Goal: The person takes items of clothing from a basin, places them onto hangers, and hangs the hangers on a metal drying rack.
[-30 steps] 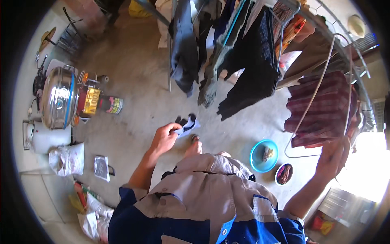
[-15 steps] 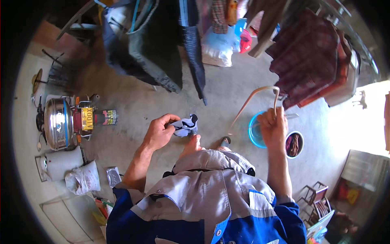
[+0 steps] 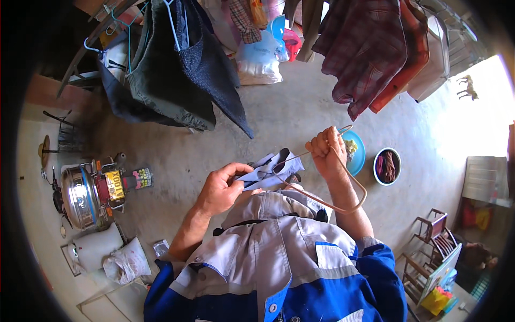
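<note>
My left hand point(image 3: 221, 188) pinches the edge of a pale lavender-grey cloth garment point(image 3: 263, 174) with dark trim, in front of my waist. My right hand point(image 3: 328, 153), to the right and a little farther off, is closed around a tan wire clothes hanger point(image 3: 362, 188). One narrow corner of the hanger lies at the garment's dark opening; I cannot tell whether it is inside the cloth. The hanger's wide bend hangs over my right forearm, and its hook shows just past my fingers.
Dark trousers point(image 3: 166, 80) and a maroon plaid shirt point(image 3: 370, 48) hang ahead. On the floor at right are a blue basin point(image 3: 358, 161) and a white bucket point(image 3: 398, 166) holding dark cloth. A motorcycle point(image 3: 80, 188) stands left; wooden chairs point(image 3: 432, 236) stand right.
My right hand has brought the hanger left and turned it, so one corner now meets the garment. The garment is more spread out in my left hand. The view has shifted.
</note>
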Action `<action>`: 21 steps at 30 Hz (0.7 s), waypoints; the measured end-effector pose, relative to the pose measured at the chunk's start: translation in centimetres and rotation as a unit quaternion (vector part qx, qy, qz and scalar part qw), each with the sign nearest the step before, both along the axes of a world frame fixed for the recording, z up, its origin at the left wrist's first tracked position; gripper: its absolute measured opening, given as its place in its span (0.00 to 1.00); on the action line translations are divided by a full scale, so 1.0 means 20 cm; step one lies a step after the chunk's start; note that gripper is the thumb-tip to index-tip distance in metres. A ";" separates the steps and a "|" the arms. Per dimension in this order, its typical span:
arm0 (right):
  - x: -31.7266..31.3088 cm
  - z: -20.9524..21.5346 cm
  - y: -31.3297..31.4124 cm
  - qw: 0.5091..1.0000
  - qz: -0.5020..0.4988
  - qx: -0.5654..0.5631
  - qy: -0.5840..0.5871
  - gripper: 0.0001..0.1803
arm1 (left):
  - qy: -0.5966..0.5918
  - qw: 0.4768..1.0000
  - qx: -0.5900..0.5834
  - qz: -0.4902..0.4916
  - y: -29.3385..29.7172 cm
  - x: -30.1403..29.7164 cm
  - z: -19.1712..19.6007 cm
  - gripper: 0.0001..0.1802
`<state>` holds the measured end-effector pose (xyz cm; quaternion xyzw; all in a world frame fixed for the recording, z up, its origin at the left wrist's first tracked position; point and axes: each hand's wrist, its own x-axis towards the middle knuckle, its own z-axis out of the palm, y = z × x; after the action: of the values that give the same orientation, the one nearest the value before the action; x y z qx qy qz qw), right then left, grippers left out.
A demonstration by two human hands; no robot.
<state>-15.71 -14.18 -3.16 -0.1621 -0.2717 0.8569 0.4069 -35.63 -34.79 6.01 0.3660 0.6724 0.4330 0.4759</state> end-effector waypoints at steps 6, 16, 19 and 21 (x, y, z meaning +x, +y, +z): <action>-0.09 -0.20 -0.12 0.989 -0.090 -0.056 -0.108 0.15 | -0.065 0.998 0.013 -0.020 0.07 0.01 0.05 0.18; -0.19 -0.32 -0.25 0.995 -0.037 -0.064 -0.061 0.15 | -0.041 0.999 0.023 0.009 0.00 -0.07 0.09 0.18; -0.19 -0.34 -0.27 0.973 -0.007 0.045 -0.226 0.14 | -0.006 0.999 0.022 0.034 -0.04 -0.11 0.09 0.17; -0.17 -0.33 -0.26 0.949 -0.018 0.087 -0.303 0.14 | 0.032 0.998 0.022 0.043 -0.07 -0.14 0.08 0.17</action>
<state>-19.11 -19.30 -9.67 -0.3828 -0.4530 0.7329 0.3333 -38.53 -36.23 7.64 0.3608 0.6925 0.4555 0.4275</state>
